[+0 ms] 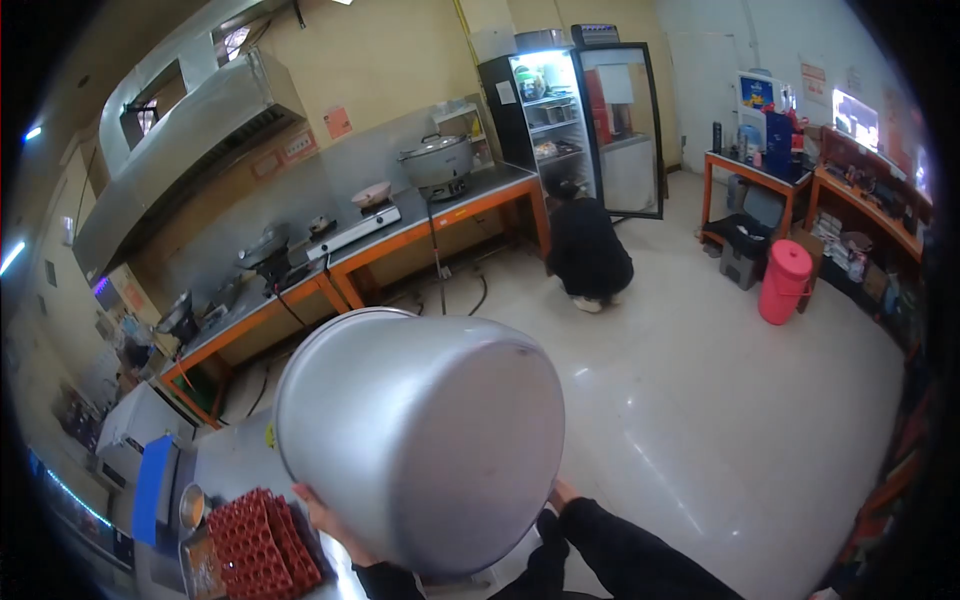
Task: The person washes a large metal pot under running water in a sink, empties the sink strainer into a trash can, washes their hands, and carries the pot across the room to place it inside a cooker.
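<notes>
A large silver metal pot [420, 430] is held up in front of me, tilted on its side with its flat base facing right and its rim at the left. Against its lower left side lies my left hand [335, 525], fingers partly hidden behind the pot. At the pot's lower right edge, only a small part of my right hand [563, 494] shows; its fingers are hidden behind the pot. Red egg trays [258, 540] are stacked on the metal table just left of my left hand.
A person [590, 250] in dark clothes crouches before an open lit fridge [550, 120]. Stoves and pans stand on the orange-framed counter [430, 215] along the wall. A red lidded bucket [786, 283] stands on the floor at right. A metal bowl [194, 506] sits at lower left.
</notes>
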Available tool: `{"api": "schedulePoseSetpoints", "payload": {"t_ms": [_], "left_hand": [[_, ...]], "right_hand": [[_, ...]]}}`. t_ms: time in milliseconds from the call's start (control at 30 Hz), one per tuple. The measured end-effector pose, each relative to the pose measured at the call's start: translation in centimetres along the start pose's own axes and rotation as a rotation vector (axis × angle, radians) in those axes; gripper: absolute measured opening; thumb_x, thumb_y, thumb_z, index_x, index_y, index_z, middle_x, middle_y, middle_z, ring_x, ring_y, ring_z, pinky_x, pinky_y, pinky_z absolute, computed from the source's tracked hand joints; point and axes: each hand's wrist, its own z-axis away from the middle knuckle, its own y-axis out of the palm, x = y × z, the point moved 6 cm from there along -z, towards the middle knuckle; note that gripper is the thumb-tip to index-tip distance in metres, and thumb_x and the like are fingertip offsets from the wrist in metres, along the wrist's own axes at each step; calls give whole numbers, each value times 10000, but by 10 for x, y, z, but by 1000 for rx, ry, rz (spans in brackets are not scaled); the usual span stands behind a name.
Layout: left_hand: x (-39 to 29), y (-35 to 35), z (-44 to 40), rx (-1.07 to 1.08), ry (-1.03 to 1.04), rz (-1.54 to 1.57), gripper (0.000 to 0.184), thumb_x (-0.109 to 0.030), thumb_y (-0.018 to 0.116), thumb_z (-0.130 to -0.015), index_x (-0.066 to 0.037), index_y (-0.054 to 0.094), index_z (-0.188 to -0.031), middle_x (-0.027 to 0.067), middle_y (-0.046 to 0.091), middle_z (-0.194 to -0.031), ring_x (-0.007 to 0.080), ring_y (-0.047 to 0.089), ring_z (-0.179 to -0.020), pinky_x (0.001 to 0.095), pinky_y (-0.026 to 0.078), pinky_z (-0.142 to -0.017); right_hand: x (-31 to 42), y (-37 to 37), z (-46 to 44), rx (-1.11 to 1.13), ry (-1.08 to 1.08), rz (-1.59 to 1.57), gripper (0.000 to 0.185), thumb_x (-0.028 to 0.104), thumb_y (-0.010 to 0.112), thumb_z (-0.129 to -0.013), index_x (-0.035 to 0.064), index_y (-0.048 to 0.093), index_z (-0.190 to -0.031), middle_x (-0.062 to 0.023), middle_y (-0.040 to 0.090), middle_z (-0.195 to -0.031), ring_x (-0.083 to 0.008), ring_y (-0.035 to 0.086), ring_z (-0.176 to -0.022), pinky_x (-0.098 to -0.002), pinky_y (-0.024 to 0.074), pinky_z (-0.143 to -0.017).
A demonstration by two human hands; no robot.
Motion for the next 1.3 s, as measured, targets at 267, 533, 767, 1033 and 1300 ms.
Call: {"api": "schedulePoseSetpoints", "payload": {"t_ms": [267,533,767,1033,1300], "left_hand": [[232,140,-95,35,-354,-137,376,-335,448,-936,19,572,-905,70,580,-773,155,520,-613,274,416,-551],[424,260,-144,170,-585,-183,325,-271,466,-897,33,554,-972,110,577,-857,196,545,-707,303,445,-618],[530,315,-248,43,-564,-146,315,-215,481,-863,45,538,-1030,145,575,-932,232,567,-788,328,470,-676],[587,378,-393,-171,-540,-121,345,-152,499,-825,59,520,-1097,184,572,-1017,273,592,-882,357,498,-743],[772,506,-531,-155,-506,-43,363,-173,469,-928,51,487,-1213,159,541,-1203,305,573,-1008,433,504,-846]], "right_hand": [[163,232,-162,234,-96,-60,562,468,458,-948,42,460,-1315,-65,517,-1250,-151,488,-1104,-331,403,-952],[358,301,-277,137,-869,834,418,385,500,-955,3,560,-793,5,508,-630,-97,426,-608,-287,397,-590],[469,273,-456,78,-902,910,416,350,436,-977,-18,557,-825,-118,546,-657,-199,478,-603,-352,425,-624],[456,149,-695,-521,-484,393,434,363,418,-991,-11,586,-848,-13,560,-709,-93,473,-625,-277,415,-575],[562,107,-877,-528,-432,-58,362,287,435,-982,-37,598,-992,-96,623,-888,-158,577,-743,-323,491,-684]]}}
